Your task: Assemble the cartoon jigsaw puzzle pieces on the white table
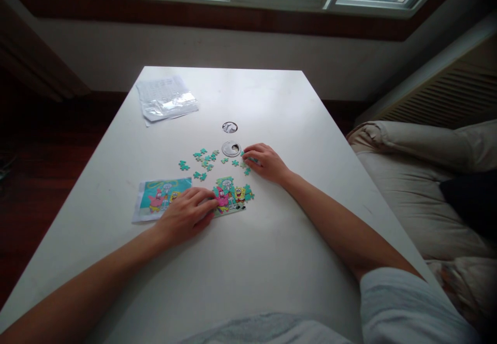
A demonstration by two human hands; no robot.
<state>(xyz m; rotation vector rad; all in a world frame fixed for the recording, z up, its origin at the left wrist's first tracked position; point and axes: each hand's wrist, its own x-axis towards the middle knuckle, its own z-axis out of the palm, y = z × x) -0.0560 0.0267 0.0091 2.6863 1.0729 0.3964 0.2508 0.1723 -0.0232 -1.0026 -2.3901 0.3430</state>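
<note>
The partly joined jigsaw (233,196) lies flat near the middle of the worktop (295,261), a little closer to the near edge than to the far one. Its lower edge is straight, while its top and right sides are ragged with tabs; a pink figure and a yellow one show on it.

The left hand (188,213) comes in from the worktop's near left corner. Its fingers are loosely bent and close together, their tips at the jigsaw's left side; whether they pinch that edge or only rest on it, I cannot tell. The same hand covers the right end of a picture sheet (155,199) in a clear sleeve, which lies on the side toward the worktop's left edge.

The right hand (267,164) reaches in from the near right corner. Its fingers are curled partway, tips lowered among a few green pieces (247,170); whether one is gripped is hidden.

More loose pieces (205,159) are scattered between the jigsaw and a round metallic disc (231,149), which is near the right fingertips. Beyond the disc, toward the far edge, is a round opening (230,126). A clear plastic bag with papers (166,98) lies by the far left corner.
</note>
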